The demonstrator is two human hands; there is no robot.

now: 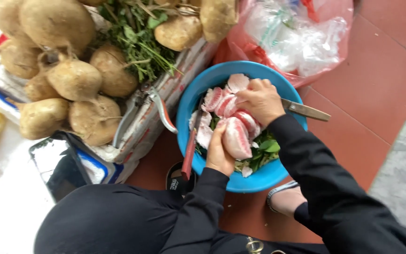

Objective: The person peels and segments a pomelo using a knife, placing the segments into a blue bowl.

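A blue plastic basin point(191, 101) sits on the red tiled floor and holds several peeled pink pomelo segments point(214, 99) and green leaves point(264, 153). My left hand point(218, 154) grips one large pink segment point(237, 137) at the near side of the basin. My right hand point(259, 101) rests on the pile of segments and is closed around a knife point(306, 110), whose end sticks out to the right over the rim. A second, red-handled knife point(190, 153) lies across the basin's left rim.
Brown round tubers point(74, 80) and green herbs point(139, 37) are piled on sacks at the upper left, with pruning shears point(158, 106) beside them. A pink plastic bag point(297, 33) lies behind the basin. A dark flat device point(62, 169) sits lower left. My sandalled foot point(285, 197) is near the basin.
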